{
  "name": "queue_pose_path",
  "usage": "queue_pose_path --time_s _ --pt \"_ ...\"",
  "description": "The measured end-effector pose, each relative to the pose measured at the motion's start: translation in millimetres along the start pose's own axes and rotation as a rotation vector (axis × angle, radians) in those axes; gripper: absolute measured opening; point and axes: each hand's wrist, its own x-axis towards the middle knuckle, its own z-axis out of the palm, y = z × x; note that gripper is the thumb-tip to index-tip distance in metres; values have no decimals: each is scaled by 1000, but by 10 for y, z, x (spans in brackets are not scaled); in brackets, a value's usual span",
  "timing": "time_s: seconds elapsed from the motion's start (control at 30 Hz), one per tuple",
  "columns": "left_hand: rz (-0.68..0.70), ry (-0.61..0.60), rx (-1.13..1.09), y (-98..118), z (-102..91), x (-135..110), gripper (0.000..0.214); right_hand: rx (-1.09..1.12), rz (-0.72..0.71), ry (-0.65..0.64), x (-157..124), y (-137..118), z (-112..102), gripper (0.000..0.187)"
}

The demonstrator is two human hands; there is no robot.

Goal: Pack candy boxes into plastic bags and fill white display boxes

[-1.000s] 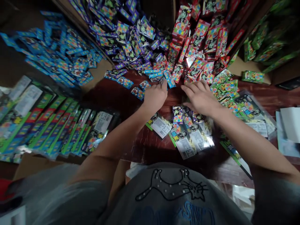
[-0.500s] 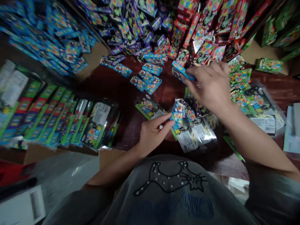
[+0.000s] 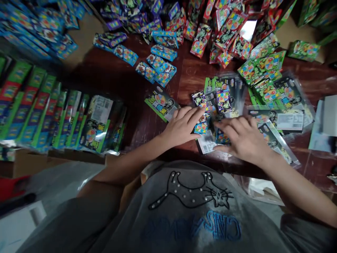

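Note:
Near the middle of the table, my left hand [image 3: 183,125] curls around a small blue candy box [image 3: 201,128], its thumb at the lower edge and fingers across the top. A purple candy box [image 3: 199,99] lies just above that one. My right hand [image 3: 243,138] has thumb and fingers about another blue candy box [image 3: 221,136], partly hidden under the fingers. Above it sits a second purple candy box [image 3: 223,101]. These boxes rest on black and green printed plastic bags [image 3: 207,142], which the hands partly cover.
Loose blue boxes [image 3: 164,52] lie beyond my left hand. Heaps of purple boxes [image 3: 123,10], red boxes [image 3: 201,40] and green boxes [image 3: 268,65] line the far side. Filled bags [image 3: 96,123] stand in a row at left. More flat bags [image 3: 279,140] lie at right.
My right hand has come down from the far side with its blue box to the bags. My left hand has lowered its blue box below a purple one. The view has shifted.

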Motion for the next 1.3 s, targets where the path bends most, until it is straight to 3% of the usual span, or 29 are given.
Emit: queue_pose_path --time_s 0.07,0.13,0.27,0.37,0.43,0.57,0.7,0.8,0.9,1.0,1.07,1.17,1.3 --pt "-17 -8 16 15 -7 29 105 44 79 22 104 71 -8 96" --pt "-83 29 22 12 -29 -17 95 77 85 5 275 141 3 108" --pt "-212 85 29 -64 -85 -193 83 76 -59 -68 795 282 99 110" --pt "-193 63 43 -103 -67 -306 89 31 -116 -126 1127 324 116 105" --pt "-177 60 42 -88 -24 -369 93 -20 -131 -150 1183 288 72 101" --pt "-136 67 11 -97 -21 -473 113 -75 -174 -164 908 148 28 98" --pt "39 -43 29 -426 -328 -482 136 3 -126 -182 626 45 233 103" --pt "171 -172 107 -752 -601 -348 112 96 -129 -93 607 -24 435 122" --pt "221 -260 126 -901 -706 -163 86 158 -190 9 642 -113 570 112" --pt "249 -268 109 -860 -654 -76 76 172 -227 89 584 -149 647 91" --pt "214 -205 127 -755 -600 -122 77 135 -201 158 480 -104 672 90" --pt "49 -99 162 -522 -534 -326 85 83 -86 247 309 11 661 95" --pt "-146 -97 89 -228 -398 -675 90 73 2 253 242 22 589 96"
